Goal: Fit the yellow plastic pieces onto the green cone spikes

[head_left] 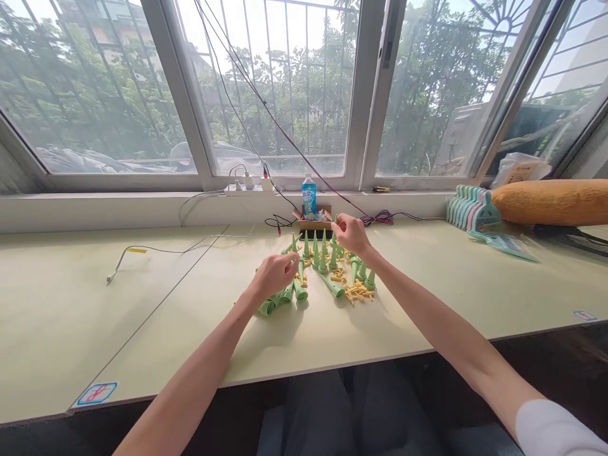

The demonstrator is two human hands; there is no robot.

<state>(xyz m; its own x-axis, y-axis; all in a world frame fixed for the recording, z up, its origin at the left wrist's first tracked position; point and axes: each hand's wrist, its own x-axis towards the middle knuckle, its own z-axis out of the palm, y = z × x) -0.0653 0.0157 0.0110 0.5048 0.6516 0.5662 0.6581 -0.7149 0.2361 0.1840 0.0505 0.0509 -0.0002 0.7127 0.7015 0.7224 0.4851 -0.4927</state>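
Green plastic cones [323, 261] stand upright in a loose group at the middle of the table, with small yellow pegs [360, 292] scattered among them. Several other green cones [301, 291] lie on their sides at the front left of the group. My left hand [277, 273] is closed over the left part of the group, its fingertips by a green cone. My right hand [350, 233] is above the back right of the group, fingers pinched at the tip of a green cone. One more cone [332, 286] lies tilted between my hands.
Behind the cones, a blue bottle [310, 197] stands by an open cardboard box [316, 225]. Cables [382, 217] and a power strip [249, 185] lie along the window ledge. Green and pink plastic pieces [474, 209] and an orange roll [551, 202] are at the right.
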